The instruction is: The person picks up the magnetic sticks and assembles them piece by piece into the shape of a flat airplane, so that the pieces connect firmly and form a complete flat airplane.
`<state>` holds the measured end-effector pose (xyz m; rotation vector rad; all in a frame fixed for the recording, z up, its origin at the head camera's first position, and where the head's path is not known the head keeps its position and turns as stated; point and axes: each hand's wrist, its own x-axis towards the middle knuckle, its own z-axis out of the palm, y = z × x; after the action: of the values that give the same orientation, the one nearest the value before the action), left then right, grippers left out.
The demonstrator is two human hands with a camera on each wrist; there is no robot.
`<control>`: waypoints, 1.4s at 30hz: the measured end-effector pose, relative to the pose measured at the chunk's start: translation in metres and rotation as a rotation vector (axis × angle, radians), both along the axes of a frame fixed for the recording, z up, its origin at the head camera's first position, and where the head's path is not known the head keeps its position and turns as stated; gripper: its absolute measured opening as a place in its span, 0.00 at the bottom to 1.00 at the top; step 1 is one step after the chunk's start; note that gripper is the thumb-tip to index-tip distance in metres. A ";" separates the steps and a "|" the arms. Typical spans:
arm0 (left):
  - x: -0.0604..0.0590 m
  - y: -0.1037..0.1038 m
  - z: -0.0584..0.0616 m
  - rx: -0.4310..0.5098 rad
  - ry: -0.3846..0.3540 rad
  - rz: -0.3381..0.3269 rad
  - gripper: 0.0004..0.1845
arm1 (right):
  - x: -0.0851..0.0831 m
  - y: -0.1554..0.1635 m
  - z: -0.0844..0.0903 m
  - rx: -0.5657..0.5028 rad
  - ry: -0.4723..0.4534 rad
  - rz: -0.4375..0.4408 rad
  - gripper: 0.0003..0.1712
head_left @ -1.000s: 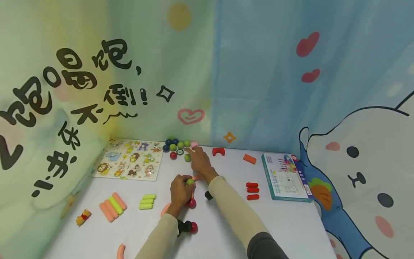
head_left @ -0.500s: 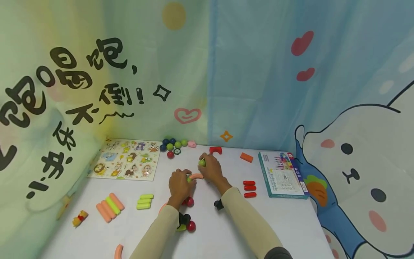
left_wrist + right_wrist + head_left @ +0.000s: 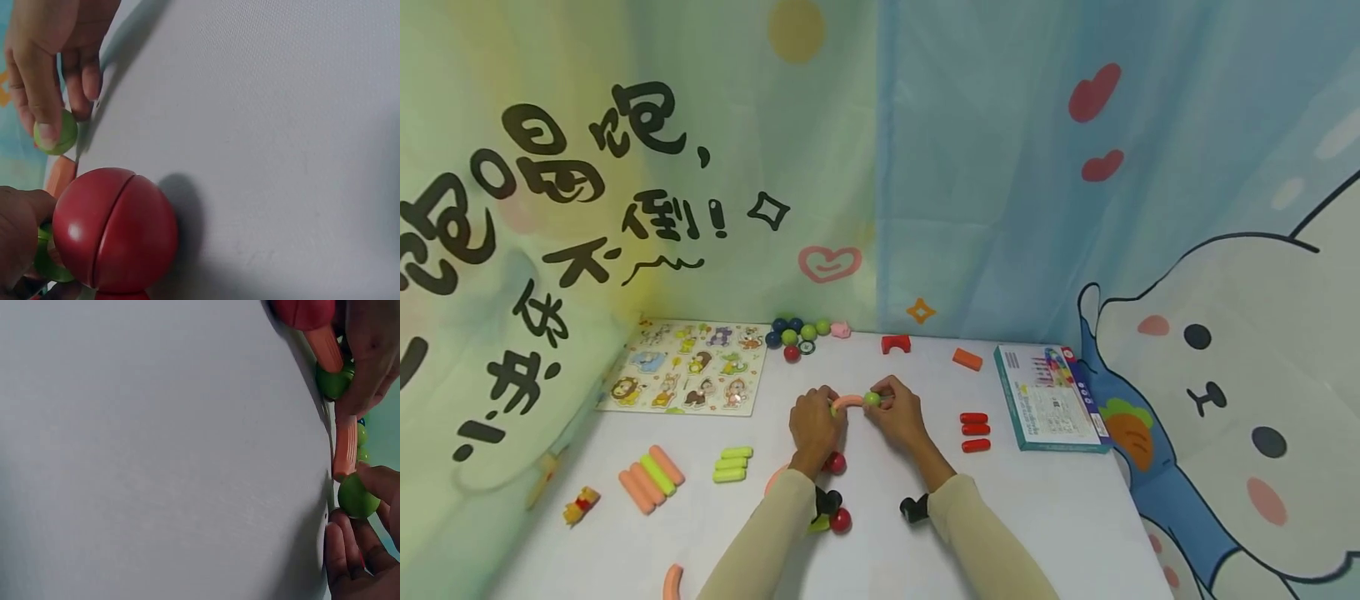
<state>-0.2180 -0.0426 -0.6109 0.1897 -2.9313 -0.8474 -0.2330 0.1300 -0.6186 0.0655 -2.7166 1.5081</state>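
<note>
My right hand (image 3: pixel 898 415) pinches a green ball (image 3: pixel 872 399) between thumb and fingers, at the far end of a curved orange rod (image 3: pixel 850 401). In the right wrist view the ball sits against the rod's tip; whether it is fixed on is unclear. My left hand (image 3: pixel 815 423) grips another green ball (image 3: pixel 331 384) at the rod's other end, mostly hidden by its fingers. From that ball a second orange rod (image 3: pixel 324 349) runs to a red ball (image 3: pixel 115 231). Part of this structure lies hidden under the left hand and forearm.
Another red ball (image 3: pixel 840 521) rests by my left wrist. Orange and green rods (image 3: pixel 651 479), short green rods (image 3: pixel 732 464) and a bear figure (image 3: pixel 581 505) lie left. Red rods (image 3: pixel 975 429) and a box (image 3: pixel 1052 398) are right. Loose balls (image 3: pixel 789 337) and an animal board (image 3: pixel 688 367) stand behind.
My right hand has picked up a green ball from the back group and brought it right, then down to the end of the orange rod. My left hand keeps its hold.
</note>
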 end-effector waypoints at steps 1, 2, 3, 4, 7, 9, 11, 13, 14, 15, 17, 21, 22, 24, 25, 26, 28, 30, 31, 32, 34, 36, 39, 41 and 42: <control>-0.001 -0.001 0.000 0.006 -0.008 0.002 0.12 | 0.000 -0.001 0.000 0.002 0.002 0.009 0.17; -0.002 -0.001 0.000 0.015 -0.015 0.005 0.11 | 0.000 -0.002 0.001 0.006 0.003 0.019 0.17; -0.003 -0.002 0.001 0.025 -0.019 0.010 0.11 | 0.000 -0.002 0.001 0.009 0.003 0.023 0.17; -0.003 -0.002 0.001 0.034 -0.024 0.014 0.11 | 0.000 -0.002 0.002 0.012 0.002 0.025 0.17; -0.003 -0.002 0.001 0.053 -0.038 0.019 0.11 | 0.001 -0.002 0.004 0.016 0.003 0.029 0.16; -0.001 -0.002 0.001 0.061 -0.035 0.017 0.11 | 0.001 -0.002 0.005 0.010 -0.001 0.029 0.17; 0.000 -0.002 0.001 0.067 -0.034 0.011 0.11 | 0.001 -0.001 0.005 0.009 -0.007 0.040 0.17; 0.002 -0.002 0.002 0.075 -0.032 0.009 0.11 | 0.001 0.000 0.006 0.012 -0.011 0.052 0.18; 0.002 -0.002 0.003 0.077 -0.031 0.005 0.11 | 0.001 0.000 0.007 0.019 -0.010 0.059 0.18; 0.002 -0.002 0.004 0.082 -0.033 0.003 0.12 | 0.001 0.001 0.007 0.033 -0.005 0.067 0.18; 0.003 -0.003 0.005 0.086 -0.043 -0.002 0.12 | 0.000 0.002 0.009 0.064 0.014 0.089 0.18; 0.004 -0.008 0.006 0.102 -0.076 -0.029 0.16 | 0.000 0.003 0.012 0.124 0.024 0.123 0.17; 0.005 -0.009 0.007 0.106 -0.085 -0.043 0.17 | -0.001 0.003 0.013 0.133 0.015 0.127 0.17; 0.007 -0.013 0.009 0.123 -0.101 -0.080 0.19 | -0.001 0.006 0.014 0.145 -0.015 0.128 0.17; 0.007 -0.015 0.010 0.134 -0.108 -0.100 0.20 | -0.002 0.007 0.015 0.147 -0.032 0.127 0.17; 0.009 -0.017 0.011 0.148 -0.116 -0.117 0.21 | -0.002 0.008 0.016 0.143 -0.045 0.128 0.17; 0.012 -0.021 0.014 0.180 -0.128 -0.146 0.23 | -0.002 0.010 0.018 0.143 -0.065 0.134 0.17; 0.014 -0.026 0.016 0.213 -0.136 -0.166 0.24 | -0.003 0.010 0.020 0.135 -0.074 0.142 0.17; 0.016 -0.028 0.017 0.231 -0.133 -0.174 0.24 | -0.002 0.010 0.021 0.134 -0.072 0.145 0.17; 0.017 -0.030 0.018 0.242 -0.132 -0.176 0.23 | -0.002 0.010 0.022 0.137 -0.069 0.146 0.17; 0.019 -0.033 0.017 0.251 -0.122 -0.185 0.22 | -0.002 0.010 0.022 0.136 -0.066 0.141 0.17; 0.022 -0.035 0.016 0.252 -0.107 -0.186 0.21 | -0.002 0.009 0.022 0.136 -0.067 0.133 0.17; 0.024 -0.035 0.014 0.259 -0.082 -0.178 0.20 | -0.001 0.008 0.022 0.138 -0.077 0.122 0.16; 0.025 -0.034 0.012 0.273 -0.067 -0.170 0.20 | -0.001 0.007 0.022 0.141 -0.086 0.118 0.16; 0.026 -0.034 0.012 0.282 -0.061 -0.163 0.20 | -0.001 0.007 0.022 0.142 -0.090 0.117 0.16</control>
<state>-0.1924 -0.0762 -0.5992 -0.0080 -2.9006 -1.3001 -0.2342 0.1365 -0.5966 0.1664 -2.9361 1.3746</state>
